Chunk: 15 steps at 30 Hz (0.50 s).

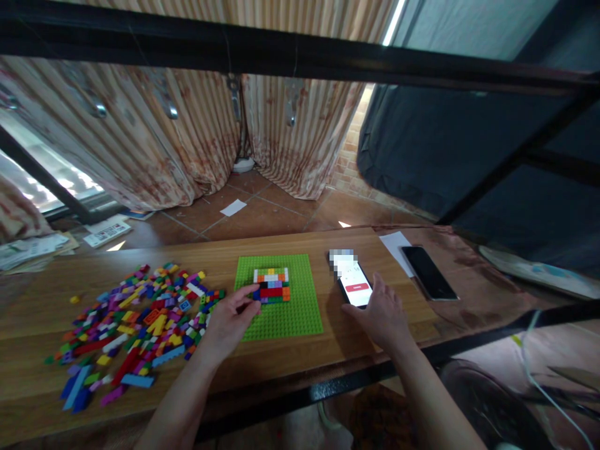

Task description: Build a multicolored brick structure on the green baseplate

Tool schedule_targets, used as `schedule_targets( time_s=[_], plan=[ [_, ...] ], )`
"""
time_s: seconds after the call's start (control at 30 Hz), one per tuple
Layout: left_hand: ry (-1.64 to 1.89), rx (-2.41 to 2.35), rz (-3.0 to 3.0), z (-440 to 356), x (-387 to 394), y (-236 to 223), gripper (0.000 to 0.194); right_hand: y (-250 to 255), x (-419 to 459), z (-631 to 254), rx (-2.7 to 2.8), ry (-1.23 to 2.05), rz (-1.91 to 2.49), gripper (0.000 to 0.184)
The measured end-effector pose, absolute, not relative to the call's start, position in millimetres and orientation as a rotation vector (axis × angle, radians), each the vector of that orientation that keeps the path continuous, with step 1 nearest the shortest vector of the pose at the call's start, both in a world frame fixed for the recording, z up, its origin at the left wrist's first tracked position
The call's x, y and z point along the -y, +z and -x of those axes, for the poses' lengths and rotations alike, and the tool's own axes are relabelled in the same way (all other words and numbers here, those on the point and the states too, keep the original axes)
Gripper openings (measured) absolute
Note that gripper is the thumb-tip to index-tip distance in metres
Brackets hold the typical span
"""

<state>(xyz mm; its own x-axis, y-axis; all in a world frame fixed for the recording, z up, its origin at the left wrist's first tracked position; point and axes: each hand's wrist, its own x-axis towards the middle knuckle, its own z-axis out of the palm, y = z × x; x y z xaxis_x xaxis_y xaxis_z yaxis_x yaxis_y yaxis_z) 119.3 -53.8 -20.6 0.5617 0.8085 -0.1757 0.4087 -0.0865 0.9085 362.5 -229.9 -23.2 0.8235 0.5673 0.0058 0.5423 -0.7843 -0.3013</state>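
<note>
My left hand (232, 319) is at the left side of a low build of coloured toy bricks (274, 292). Its index finger and thumb are curled against the build's edge, near a black brick and a blue one. Under the build lies a green studded baseplate (300, 322). My right hand (382, 312) is around the lower end of a lit smartphone (352, 281), thumb at the bottom left and fingers along the right edge. The phone's screen is white with a red button, and its upper part is blurred out.
Loose coloured bricks (150, 319) are spread in a heap on the left of the wooden table (206, 390). A second phone (429, 272), dark-screened, lies at the right beside white paper (397, 247). A black metal bar (300, 53) crosses above, before striped curtains (187, 137).
</note>
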Motion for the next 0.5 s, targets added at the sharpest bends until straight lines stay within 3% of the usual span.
schedule_targets(
  time_s=[0.5],
  plan=[
    [0.447, -1.008, -1.706, -119.6, 52.6, -21.1, 0.059, -26.3, 229.1, -367.0, 0.82, 0.11, 2.723, 0.1]
  ],
)
